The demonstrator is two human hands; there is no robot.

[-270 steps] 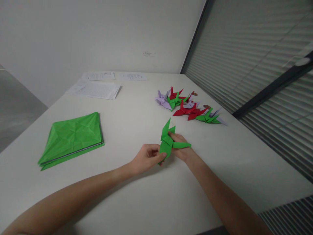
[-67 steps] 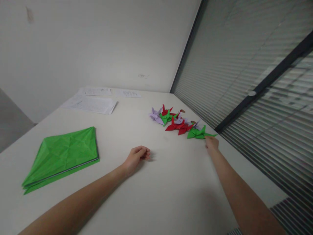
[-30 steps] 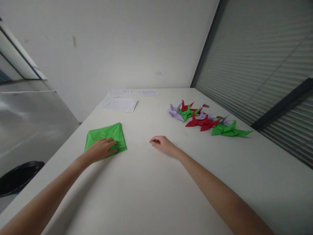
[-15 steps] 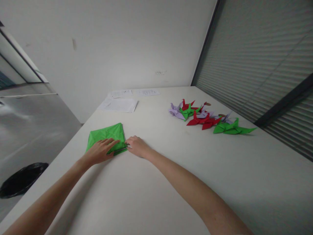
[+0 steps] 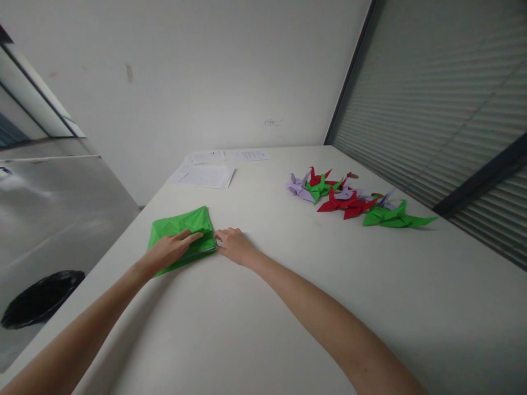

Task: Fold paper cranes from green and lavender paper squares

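Note:
A creased sheet of green paper (image 5: 175,224), folded along its near side, lies on the white table (image 5: 247,318) left of the middle. Across it rests my left hand (image 5: 171,250), its fingers stretched out and partly hiding the sheet. My right hand (image 5: 234,245) is closed at the paper's right edge, thumb and fingers pinching near the front corner. The fingertips there are small and partly hidden.
Several folded paper cranes in red (image 5: 348,204), green (image 5: 395,215) and lilac (image 5: 300,187) stand at the right. Printed sheets (image 5: 208,176) lie at the back left. On the floor at left is a bin with a black bag (image 5: 43,299).
My left hand has moved slightly up and left over the paper, uncovering more of its near edge. My right hand stays at the right edge. The view has shifted slightly.

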